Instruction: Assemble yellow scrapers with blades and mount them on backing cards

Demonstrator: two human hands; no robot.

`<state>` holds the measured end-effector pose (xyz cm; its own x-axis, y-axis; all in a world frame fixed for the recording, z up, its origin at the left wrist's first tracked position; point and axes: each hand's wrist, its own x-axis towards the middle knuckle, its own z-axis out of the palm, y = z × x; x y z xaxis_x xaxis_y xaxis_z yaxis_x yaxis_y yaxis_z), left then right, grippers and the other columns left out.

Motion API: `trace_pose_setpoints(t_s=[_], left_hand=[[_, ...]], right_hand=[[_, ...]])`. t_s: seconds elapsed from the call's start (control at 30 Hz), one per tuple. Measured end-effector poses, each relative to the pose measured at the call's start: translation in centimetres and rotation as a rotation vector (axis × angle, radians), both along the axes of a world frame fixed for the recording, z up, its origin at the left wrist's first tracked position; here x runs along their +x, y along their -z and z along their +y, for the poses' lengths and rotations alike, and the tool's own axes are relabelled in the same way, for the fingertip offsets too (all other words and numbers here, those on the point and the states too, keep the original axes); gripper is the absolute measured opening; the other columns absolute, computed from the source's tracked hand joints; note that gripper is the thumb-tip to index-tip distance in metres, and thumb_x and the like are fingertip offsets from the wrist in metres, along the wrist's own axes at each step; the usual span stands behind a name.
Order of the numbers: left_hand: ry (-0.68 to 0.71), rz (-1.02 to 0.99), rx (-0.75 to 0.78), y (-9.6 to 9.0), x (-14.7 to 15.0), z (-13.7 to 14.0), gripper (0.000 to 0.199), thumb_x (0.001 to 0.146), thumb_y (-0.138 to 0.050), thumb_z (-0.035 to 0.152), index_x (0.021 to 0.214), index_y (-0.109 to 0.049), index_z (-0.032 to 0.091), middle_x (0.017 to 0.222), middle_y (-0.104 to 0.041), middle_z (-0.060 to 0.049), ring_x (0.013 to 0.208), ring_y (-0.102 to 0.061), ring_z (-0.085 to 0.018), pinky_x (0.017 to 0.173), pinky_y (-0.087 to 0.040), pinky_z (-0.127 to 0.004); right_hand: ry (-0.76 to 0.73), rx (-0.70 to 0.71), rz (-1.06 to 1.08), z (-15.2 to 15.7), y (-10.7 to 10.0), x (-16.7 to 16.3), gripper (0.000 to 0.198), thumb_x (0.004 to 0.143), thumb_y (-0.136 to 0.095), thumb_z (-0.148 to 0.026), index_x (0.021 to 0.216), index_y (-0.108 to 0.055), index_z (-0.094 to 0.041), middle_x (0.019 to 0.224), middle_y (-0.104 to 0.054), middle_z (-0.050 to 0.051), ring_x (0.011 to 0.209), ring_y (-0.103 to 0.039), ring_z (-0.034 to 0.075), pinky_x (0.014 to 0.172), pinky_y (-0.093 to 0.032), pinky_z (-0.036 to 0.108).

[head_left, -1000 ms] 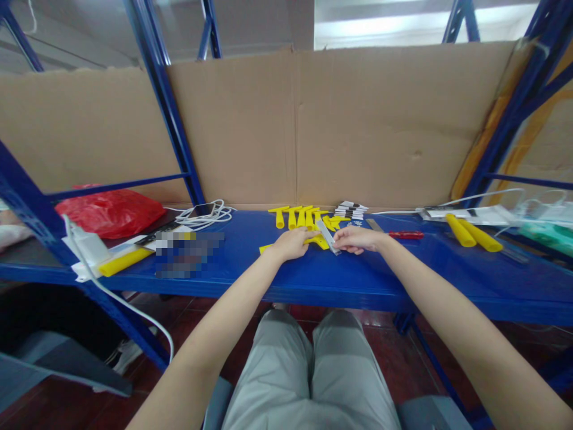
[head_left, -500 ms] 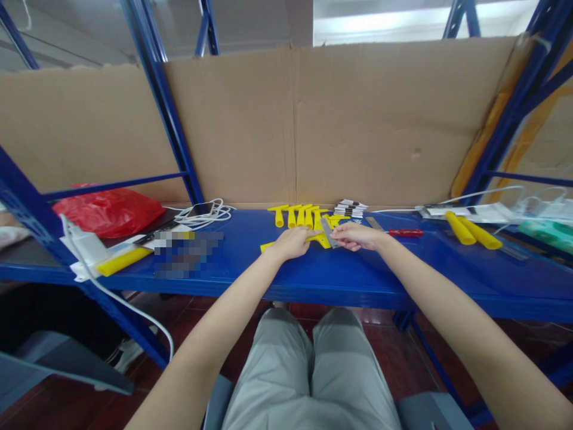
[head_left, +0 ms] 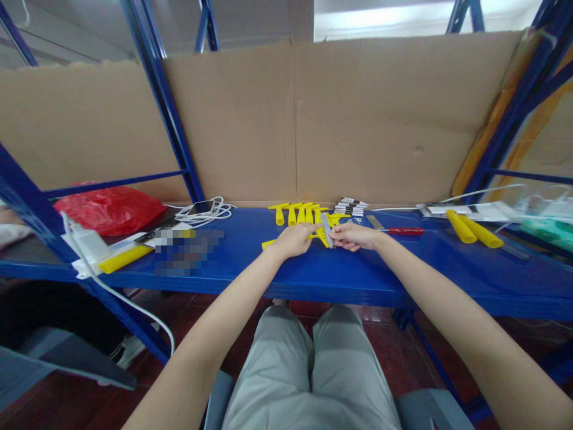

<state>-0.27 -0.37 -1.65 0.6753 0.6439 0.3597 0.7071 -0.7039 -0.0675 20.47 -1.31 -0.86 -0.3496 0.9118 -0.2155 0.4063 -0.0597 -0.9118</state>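
Note:
My left hand [head_left: 293, 240] is closed around a yellow scraper handle [head_left: 322, 237], which lies low over the blue shelf. Its narrow end sticks out on the left of the hand and its wider head on the right. Between the fingers of my right hand [head_left: 354, 237] is a flat grey metal blade [head_left: 326, 229], its face against or just in front of the handle's head; whether they touch I cannot tell. Behind my hands stands a row of several yellow T-shaped scraper handles [head_left: 292, 216]. More yellow pieces beside the row are partly covered by the blade and right hand.
Small white-and-black packets [head_left: 351, 207] are stacked behind my right hand. A red-handled screwdriver [head_left: 405, 231] lies to the right, with two yellow tubes [head_left: 481, 234] beyond. Leftward are a white cable [head_left: 215, 212], a red plastic bag [head_left: 111, 209] and a yellow tube [head_left: 126, 260]. Cardboard [head_left: 380, 119] walls the back.
The blade in my right hand has turned slightly more upright at the head of the yellow handle. Both hands stay in nearly the same place.

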Motion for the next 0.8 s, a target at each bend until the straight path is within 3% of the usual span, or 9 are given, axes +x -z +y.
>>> trace_pose_setpoints(t_s=[0.27, 0.8], left_hand=[[-0.007, 0.071, 0.031, -0.2, 0.0, -0.3, 0.050, 0.091, -0.039, 0.015, 0.138, -0.047, 0.031, 0.115, -0.064, -0.006, 0.107, -0.061, -0.020, 0.089, -0.048, -0.030], [-0.021, 0.079, 0.036, -0.3, 0.0, -0.3, 0.050, 0.091, -0.037, 0.015, 0.137, -0.047, 0.032, 0.113, -0.062, -0.007, 0.105, -0.061, -0.021, 0.087, -0.048, -0.030]], right_hand=[[0.014, 0.032, 0.008, -0.1, -0.1, -0.3, 0.019, 0.080, -0.053, -0.014, 0.062, -0.049, -0.016, 0.045, -0.042, -0.006, 0.031, -0.028, 0.001, 0.030, -0.017, 0.013], [0.071, 0.109, 0.007, -0.2, 0.2, -1.2, 0.027, 0.084, -0.046, -0.017, 0.058, -0.050, -0.015, 0.041, -0.048, -0.002, 0.030, -0.028, 0.003, 0.028, -0.020, 0.014]])
